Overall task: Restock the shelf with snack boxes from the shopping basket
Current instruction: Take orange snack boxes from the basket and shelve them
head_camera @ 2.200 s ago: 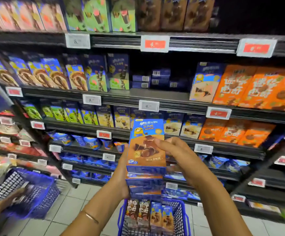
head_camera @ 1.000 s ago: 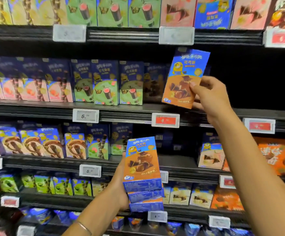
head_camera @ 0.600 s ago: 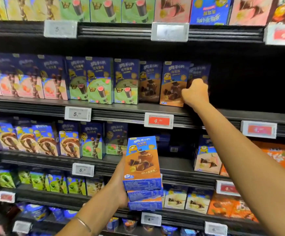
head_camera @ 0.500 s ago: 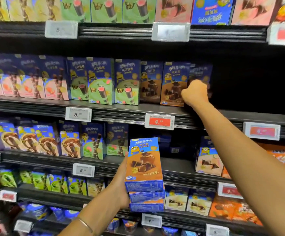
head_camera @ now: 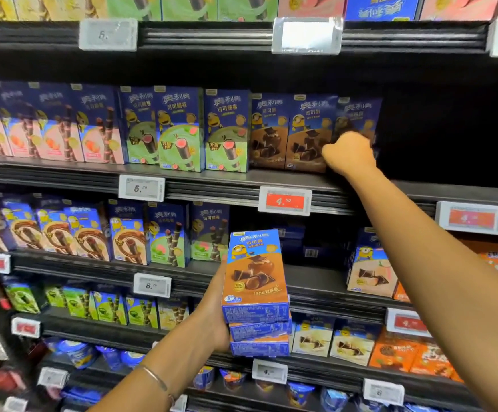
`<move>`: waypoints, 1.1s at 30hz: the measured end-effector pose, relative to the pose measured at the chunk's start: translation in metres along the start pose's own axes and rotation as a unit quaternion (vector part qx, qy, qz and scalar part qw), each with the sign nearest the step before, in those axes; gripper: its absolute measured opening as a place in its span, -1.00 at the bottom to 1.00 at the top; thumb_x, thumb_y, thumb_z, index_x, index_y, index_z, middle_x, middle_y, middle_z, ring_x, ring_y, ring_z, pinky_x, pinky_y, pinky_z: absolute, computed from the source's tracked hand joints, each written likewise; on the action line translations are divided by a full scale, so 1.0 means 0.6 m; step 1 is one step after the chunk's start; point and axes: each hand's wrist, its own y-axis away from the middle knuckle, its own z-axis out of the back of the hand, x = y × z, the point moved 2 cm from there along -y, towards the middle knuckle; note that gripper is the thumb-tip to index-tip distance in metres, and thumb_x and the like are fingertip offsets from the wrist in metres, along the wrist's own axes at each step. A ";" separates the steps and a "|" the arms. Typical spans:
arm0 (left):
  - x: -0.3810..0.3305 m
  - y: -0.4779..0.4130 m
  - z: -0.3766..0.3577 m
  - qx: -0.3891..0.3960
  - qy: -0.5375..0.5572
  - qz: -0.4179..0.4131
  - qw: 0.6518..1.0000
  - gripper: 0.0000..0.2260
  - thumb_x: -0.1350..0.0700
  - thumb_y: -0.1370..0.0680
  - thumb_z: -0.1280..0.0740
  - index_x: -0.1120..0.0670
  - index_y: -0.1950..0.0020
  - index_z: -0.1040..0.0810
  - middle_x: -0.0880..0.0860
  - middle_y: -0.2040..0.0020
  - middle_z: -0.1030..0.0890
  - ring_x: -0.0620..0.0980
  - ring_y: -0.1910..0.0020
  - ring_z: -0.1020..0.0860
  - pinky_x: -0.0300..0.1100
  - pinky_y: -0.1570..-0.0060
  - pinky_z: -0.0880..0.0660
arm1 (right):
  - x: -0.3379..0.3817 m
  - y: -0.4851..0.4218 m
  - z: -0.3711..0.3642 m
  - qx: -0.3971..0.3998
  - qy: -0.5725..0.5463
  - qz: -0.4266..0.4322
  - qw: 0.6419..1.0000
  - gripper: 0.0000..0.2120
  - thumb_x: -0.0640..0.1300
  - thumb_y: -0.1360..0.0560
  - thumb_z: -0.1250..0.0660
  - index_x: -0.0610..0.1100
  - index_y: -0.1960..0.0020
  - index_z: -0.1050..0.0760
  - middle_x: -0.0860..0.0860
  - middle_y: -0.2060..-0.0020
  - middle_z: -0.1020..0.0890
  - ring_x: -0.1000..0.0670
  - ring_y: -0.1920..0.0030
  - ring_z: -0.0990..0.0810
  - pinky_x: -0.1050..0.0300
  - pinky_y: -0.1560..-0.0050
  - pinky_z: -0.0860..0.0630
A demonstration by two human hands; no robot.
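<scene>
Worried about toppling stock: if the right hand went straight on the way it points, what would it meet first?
The rightmost brown-fronted box on the shelf: the right hand sits directly in front of it, probably touching. Beyond that box only dark shelf space shows, depth unclear.

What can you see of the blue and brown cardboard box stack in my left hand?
The stack of blue and brown cardboard snack boxes is three cartons piled flat. The top face shows chocolate pieces and a yellow cartoon figure; the lower two show only blue printed ends. The left hand grips its left side.
</scene>
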 end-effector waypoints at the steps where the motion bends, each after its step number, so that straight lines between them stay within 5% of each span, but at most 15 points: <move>1: 0.000 0.000 0.002 0.002 0.000 -0.003 1.000 -0.43 -0.36 -0.54 -0.36 0.15 0.17 -0.76 0.15 0.20 -0.74 0.18 0.30 -0.72 0.04 0.23 -0.67 | -0.002 0.016 0.008 -0.022 -0.018 -0.004 1.000 -0.69 0.01 -0.58 -0.29 -0.20 -0.18 -0.48 -0.20 -0.18 -0.59 -0.24 -0.09 -0.56 0.03 0.04 -0.40; 4: 0.005 -0.003 0.005 0.002 0.000 -0.010 1.000 -0.46 -0.35 -0.54 -0.37 0.13 0.17 -0.77 0.14 0.19 -0.74 0.17 0.29 -0.72 0.04 0.22 -0.67 | -0.004 0.097 0.031 -0.100 -0.144 0.058 0.983 -0.62 0.20 -0.57 -0.31 -0.09 -0.17 -0.50 0.07 0.02 -0.62 -0.04 -0.03 -0.60 0.07 0.05 -0.43; 8: 0.016 -0.006 0.009 0.004 0.016 -0.022 1.000 -0.45 -0.32 -0.62 -0.30 0.13 0.15 -0.78 0.15 0.18 -0.74 0.18 0.26 -0.73 0.05 0.20 -0.67 | -0.007 0.237 0.017 0.043 -0.359 0.120 0.925 -0.82 0.11 -0.53 -0.40 0.01 0.10 -0.62 0.07 0.16 -0.71 0.08 0.11 -0.68 0.19 0.16 -0.57; 12: 0.023 -0.007 0.011 0.024 0.041 -0.046 0.998 -0.37 -0.31 -0.69 -0.18 0.14 0.17 -0.78 0.19 0.21 -0.74 0.19 0.29 -0.73 0.02 0.26 -0.67 | -0.045 0.314 -0.047 0.181 -0.305 0.085 0.931 -0.80 0.08 -0.52 -0.45 -0.03 0.15 -0.60 0.01 0.28 -0.69 0.05 0.27 -0.66 0.17 0.26 -0.51; 15: 0.027 -0.009 0.019 0.009 0.051 -0.077 0.996 -0.33 -0.40 -0.65 -0.15 0.09 0.15 -0.79 0.16 0.16 -0.76 0.18 0.27 -0.74 0.00 0.30 -0.67 | -0.079 0.327 -0.083 0.211 -0.253 0.027 0.944 -0.69 0.18 -0.50 -0.44 -0.02 -0.07 -0.56 0.05 0.20 -0.61 0.12 0.23 -0.58 0.13 0.18 -0.48; 17: 0.029 -0.006 0.021 -0.010 0.036 -0.104 0.994 -0.34 -0.44 -0.62 -0.15 0.06 0.00 -0.80 0.18 0.00 -0.77 0.18 0.16 -0.76 0.01 0.25 -0.68 | -0.091 0.335 -0.099 0.296 -0.230 -0.006 0.927 -0.53 0.24 -0.48 -0.43 -0.05 -0.23 -0.51 0.05 0.07 -0.66 0.08 0.07 -0.66 0.07 0.02 -0.57; 20: 0.032 -0.002 0.020 -0.026 0.010 -0.129 0.991 -0.30 -0.49 -0.57 -0.13 0.05 -0.22 -0.73 0.22 -0.16 -0.73 0.23 0.00 -0.76 0.05 0.16 -0.70 | -0.098 0.349 -0.110 0.376 -0.241 0.000 0.895 -0.63 0.19 -0.49 -0.46 -0.04 -0.14 -0.58 0.02 0.08 -0.75 0.04 0.09 -0.75 -0.13 -0.14 -0.64; 25: 0.031 0.004 0.019 -0.013 -0.005 -0.154 0.988 -0.24 -0.51 -0.55 -0.08 0.03 -0.37 -0.64 0.23 -0.23 -0.71 0.24 -0.10 -0.74 0.08 0.06 -0.70 | -0.095 0.351 -0.102 0.367 -0.267 0.003 0.891 -0.67 0.11 -0.47 -0.52 -0.05 -0.11 -0.59 0.02 0.12 -0.76 0.02 0.14 -0.76 -0.19 -0.10 -0.66; 30: 0.031 0.004 0.024 -0.013 0.004 -0.149 0.989 -0.25 -0.54 -0.55 -0.08 0.00 -0.29 -0.71 0.25 -0.32 -0.66 0.31 -0.25 -0.66 0.19 -0.12 -0.66 | -0.083 0.351 -0.072 0.336 -0.294 0.024 0.895 -0.68 0.01 -0.45 -0.55 -0.02 -0.16 -0.61 -0.01 0.08 -0.74 -0.03 0.12 -0.76 -0.22 -0.01 -0.68; 33: 0.033 0.000 0.024 -0.012 0.012 -0.136 0.991 -0.26 -0.51 -0.58 -0.14 0.05 -0.33 -0.69 0.28 -0.34 -0.63 0.33 -0.26 -0.65 0.26 -0.25 -0.57 | -0.067 0.346 -0.038 0.306 -0.309 0.059 0.898 -0.69 -0.03 -0.46 -0.55 -0.01 -0.17 -0.61 0.00 0.07 -0.73 -0.03 0.14 -0.75 -0.07 0.07 -0.71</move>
